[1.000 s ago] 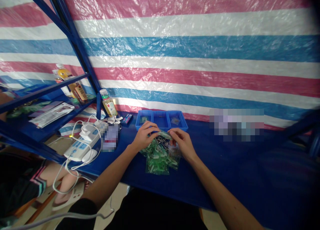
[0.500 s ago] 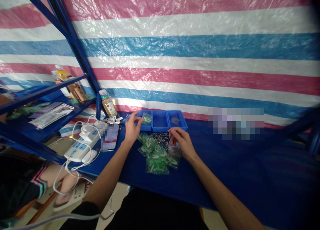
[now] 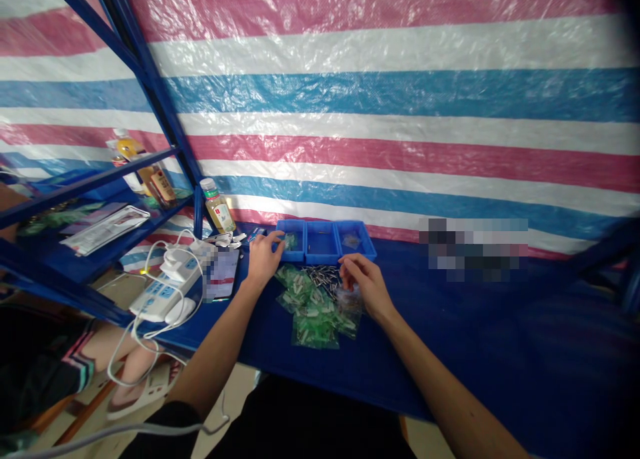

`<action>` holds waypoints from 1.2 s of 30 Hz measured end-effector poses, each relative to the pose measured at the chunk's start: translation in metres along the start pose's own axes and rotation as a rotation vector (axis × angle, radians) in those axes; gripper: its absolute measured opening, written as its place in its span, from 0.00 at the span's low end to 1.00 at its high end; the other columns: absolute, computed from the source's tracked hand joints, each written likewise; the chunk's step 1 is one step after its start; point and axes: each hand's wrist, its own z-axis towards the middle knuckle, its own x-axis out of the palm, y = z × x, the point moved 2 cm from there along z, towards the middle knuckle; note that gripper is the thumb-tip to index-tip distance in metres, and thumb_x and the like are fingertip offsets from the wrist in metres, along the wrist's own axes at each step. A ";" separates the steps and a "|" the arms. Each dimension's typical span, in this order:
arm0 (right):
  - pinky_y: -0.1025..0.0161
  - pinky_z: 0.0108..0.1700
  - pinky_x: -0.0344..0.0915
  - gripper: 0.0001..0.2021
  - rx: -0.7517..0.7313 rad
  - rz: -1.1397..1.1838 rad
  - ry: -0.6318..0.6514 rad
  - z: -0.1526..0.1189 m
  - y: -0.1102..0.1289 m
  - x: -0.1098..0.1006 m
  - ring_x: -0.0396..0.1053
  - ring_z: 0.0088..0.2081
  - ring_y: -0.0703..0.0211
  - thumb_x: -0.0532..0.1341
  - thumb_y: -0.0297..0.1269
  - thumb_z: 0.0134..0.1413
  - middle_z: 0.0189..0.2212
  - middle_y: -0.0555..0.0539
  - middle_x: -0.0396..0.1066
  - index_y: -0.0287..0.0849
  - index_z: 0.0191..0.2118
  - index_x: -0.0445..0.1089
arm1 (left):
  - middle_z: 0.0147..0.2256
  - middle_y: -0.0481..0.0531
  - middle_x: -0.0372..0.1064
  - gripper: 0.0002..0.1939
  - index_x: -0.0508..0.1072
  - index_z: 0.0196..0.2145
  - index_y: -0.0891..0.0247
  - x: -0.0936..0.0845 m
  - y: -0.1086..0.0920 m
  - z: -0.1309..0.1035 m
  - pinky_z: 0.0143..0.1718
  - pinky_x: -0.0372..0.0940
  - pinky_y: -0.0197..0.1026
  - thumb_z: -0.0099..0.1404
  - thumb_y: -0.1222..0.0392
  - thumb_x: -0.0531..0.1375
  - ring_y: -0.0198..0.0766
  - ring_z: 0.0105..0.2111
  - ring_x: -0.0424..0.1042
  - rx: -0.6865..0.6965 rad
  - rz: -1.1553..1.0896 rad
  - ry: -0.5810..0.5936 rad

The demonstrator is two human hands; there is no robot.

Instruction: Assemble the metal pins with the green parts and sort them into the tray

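Observation:
My left hand (image 3: 265, 258) is at the left side of the left blue bin (image 3: 301, 256), its thumb and fingers apart with nothing seen between them. A small green-tinted plastic bag (image 3: 290, 240) lies inside that bin. My right hand (image 3: 369, 284) hovers by a pile of small metal pins (image 3: 324, 276), fingers curled with the tips close together; what they hold, if anything, is too small to tell. Under its fingers lies a clear plastic bag (image 3: 350, 304). Several green-tinted bags with small parts (image 3: 315, 316) are heaped on the blue table between my hands.
A middle blue bin (image 3: 321, 242) and a right blue bin (image 3: 356, 254) with a small clear bag complete the row. On the left are a phone (image 3: 226, 272), a power strip (image 3: 159, 292) with cables and a bottle (image 3: 220, 212). A seated person's leg (image 3: 107, 349) shows beyond.
My left hand has lowered slightly, and its fingers have come away from the small green bag, which now sits lower in the left bin. My right hand has barely moved.

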 end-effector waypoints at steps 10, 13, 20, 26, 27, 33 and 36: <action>0.59 0.36 0.62 0.09 -0.199 -0.654 -0.026 -0.002 0.001 -0.006 0.69 0.31 0.56 0.59 0.42 0.65 0.30 0.49 0.74 0.45 0.38 0.73 | 0.69 0.50 0.52 0.25 0.82 0.45 0.54 0.013 0.004 -0.009 0.63 0.54 0.65 0.75 0.41 0.49 0.60 0.63 0.54 -0.058 0.133 0.192; 0.56 0.43 0.59 0.07 -0.309 -1.003 0.072 -0.003 -0.004 -0.004 0.70 0.38 0.53 0.59 0.35 0.65 0.33 0.48 0.76 0.45 0.36 0.74 | 0.69 0.50 0.50 0.27 0.82 0.46 0.53 0.012 0.002 -0.010 0.63 0.54 0.66 0.75 0.40 0.47 0.61 0.63 0.53 -0.070 0.125 0.221; 0.56 0.43 0.54 0.04 -0.322 -1.281 0.106 -0.005 -0.018 -0.001 0.68 0.41 0.52 0.62 0.35 0.64 0.35 0.47 0.75 0.46 0.37 0.75 | 0.67 0.53 0.54 0.23 0.82 0.45 0.56 0.010 -0.001 -0.009 0.64 0.53 0.64 0.75 0.43 0.51 0.57 0.62 0.54 -0.005 0.084 0.160; 0.55 0.43 0.54 0.03 -0.316 -1.318 0.053 -0.004 -0.022 -0.009 0.67 0.42 0.49 0.64 0.37 0.62 0.36 0.45 0.74 0.46 0.38 0.75 | 0.59 0.56 0.63 0.15 0.80 0.45 0.57 -0.003 -0.024 -0.010 0.64 0.56 0.58 0.75 0.52 0.54 0.51 0.60 0.59 0.147 -0.024 -0.022; 0.55 0.42 0.54 0.03 -0.315 -1.319 0.062 -0.003 -0.023 -0.009 0.67 0.42 0.49 0.64 0.37 0.62 0.36 0.45 0.73 0.46 0.37 0.75 | 0.58 0.56 0.64 0.14 0.80 0.45 0.57 -0.006 -0.030 -0.011 0.63 0.58 0.56 0.75 0.53 0.54 0.50 0.59 0.60 0.178 -0.052 -0.035; 0.56 0.42 0.54 0.06 -0.310 -1.326 0.090 -0.002 -0.028 -0.008 0.67 0.42 0.50 0.62 0.34 0.63 0.35 0.45 0.73 0.46 0.35 0.75 | 0.52 0.55 0.70 0.11 0.80 0.45 0.58 -0.011 -0.059 -0.018 0.60 0.63 0.52 0.74 0.58 0.56 0.46 0.55 0.64 0.420 -0.193 0.059; 0.56 0.42 0.54 0.06 -0.306 -1.321 0.086 -0.002 -0.026 -0.007 0.67 0.41 0.51 0.61 0.33 0.64 0.35 0.45 0.73 0.45 0.35 0.75 | 0.50 0.56 0.72 0.11 0.80 0.43 0.58 -0.006 -0.066 -0.022 0.59 0.63 0.53 0.73 0.58 0.57 0.46 0.53 0.66 0.495 -0.209 0.129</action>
